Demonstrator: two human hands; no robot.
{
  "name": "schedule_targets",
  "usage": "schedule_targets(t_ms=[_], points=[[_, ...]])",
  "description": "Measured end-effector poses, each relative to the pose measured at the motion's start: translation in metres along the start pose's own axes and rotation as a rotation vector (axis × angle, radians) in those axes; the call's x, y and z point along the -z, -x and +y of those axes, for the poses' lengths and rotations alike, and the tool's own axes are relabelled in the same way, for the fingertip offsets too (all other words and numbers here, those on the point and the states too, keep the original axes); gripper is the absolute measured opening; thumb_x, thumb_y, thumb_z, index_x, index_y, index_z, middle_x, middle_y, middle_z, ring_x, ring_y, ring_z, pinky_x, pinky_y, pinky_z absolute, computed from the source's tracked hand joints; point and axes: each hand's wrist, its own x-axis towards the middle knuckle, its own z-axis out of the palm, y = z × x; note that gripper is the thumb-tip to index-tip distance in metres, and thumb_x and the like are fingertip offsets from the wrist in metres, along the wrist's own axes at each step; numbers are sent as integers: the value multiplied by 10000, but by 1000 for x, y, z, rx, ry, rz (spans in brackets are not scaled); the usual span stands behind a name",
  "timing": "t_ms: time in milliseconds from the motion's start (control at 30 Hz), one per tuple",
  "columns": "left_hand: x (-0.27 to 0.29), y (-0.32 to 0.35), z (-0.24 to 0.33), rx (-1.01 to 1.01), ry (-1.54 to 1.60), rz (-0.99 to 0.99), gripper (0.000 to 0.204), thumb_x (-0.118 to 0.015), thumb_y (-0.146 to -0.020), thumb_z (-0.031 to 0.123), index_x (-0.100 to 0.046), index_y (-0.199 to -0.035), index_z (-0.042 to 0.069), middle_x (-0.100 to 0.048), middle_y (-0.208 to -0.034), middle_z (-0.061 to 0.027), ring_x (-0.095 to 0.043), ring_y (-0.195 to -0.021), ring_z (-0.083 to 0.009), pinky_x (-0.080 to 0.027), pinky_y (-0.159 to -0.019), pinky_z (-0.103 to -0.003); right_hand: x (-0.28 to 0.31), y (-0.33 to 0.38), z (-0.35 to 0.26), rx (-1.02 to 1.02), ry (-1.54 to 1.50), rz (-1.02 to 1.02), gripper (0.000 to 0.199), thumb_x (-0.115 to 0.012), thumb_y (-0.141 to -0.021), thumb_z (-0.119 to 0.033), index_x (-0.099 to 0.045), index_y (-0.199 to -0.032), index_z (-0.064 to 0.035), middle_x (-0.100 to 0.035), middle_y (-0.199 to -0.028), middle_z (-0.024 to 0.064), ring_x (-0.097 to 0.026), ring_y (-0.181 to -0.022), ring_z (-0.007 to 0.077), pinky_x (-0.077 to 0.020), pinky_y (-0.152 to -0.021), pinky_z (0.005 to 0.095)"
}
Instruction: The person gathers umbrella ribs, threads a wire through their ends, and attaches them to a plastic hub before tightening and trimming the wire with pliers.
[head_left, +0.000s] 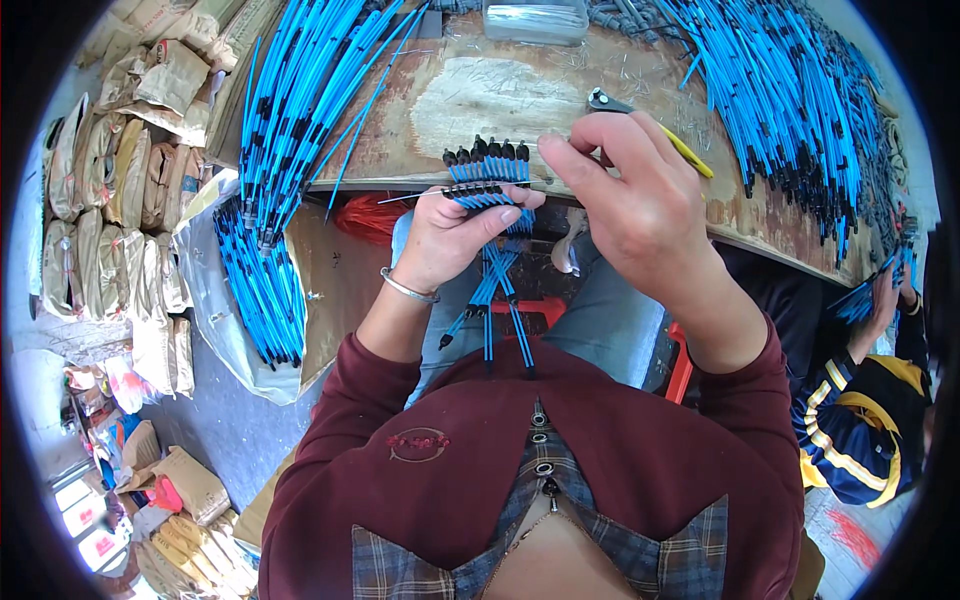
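My left hand (445, 238) is closed around a bundle of thin blue tubes with black ends (483, 195), held just over the near edge of the table. The black tips stand in a row at the top, and the long blue ends hang crossed over my lap. A thin strip crosses the bundle near my left fingers. To the right of it, apart from the bundle, my right hand (645, 205) is raised with its fingers curled and pinched; what they hold, if anything, cannot be made out. Pliers with a yellow handle (690, 155) lie partly hidden behind my right hand.
Large heaps of blue tubes lie on the table at the left (310, 90) and right (770, 100). A clear plastic box (537, 20) stands at the back. More tubes fill a lined carton (330, 300) at left. A co-worker's hand (880, 305) handles tubes at far right.
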Motion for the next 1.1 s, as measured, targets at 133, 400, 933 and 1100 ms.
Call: schedule_targets(t_ms=[133, 400, 933, 1100], points=[[1, 1, -1, -40, -49, 5, 187, -581, -814, -7, -630, -994, -8, -655, -971, -80, -597, -870, -110, -472, -795, -253, -1, 2, -3, -38, -50, 14, 319, -584, -599, 76, -618, -902, -18, -523, -802, 80, -532, -664, 218, -451, -567, 298], [-2, -1, -1, -32, -115, 20, 188, -584, -809, -9, -637, -989, -7, -658, -965, -64, -592, -872, -106, -467, -797, -253, 2, 5, -6, -132, -90, -24, 307, -579, -616, 87, -616, -904, -13, -535, -804, 98, -547, -683, 234, -454, -581, 307], [0, -1, -2, 50, 21, 2, 190, -577, -809, -18, -629, -991, -19, -653, -972, -77, -587, -885, -109, -466, -801, -256, -10, 9, 4, -206, -356, -6, 236, -565, -726, 88, -603, -938, -9, -542, -822, 109, -553, -700, 240, -444, -602, 289], [-1, -1, -2, 31, 6, 2, 190, -572, -811, -16, -630, -992, -16, -652, -974, -77, -587, -886, -110, -465, -807, -259, -14, 13, 0, -289, -405, 29, 229, -571, -738, 76, -603, -947, -10, -546, -828, 114, -556, -701, 238, -444, -595, 286]])
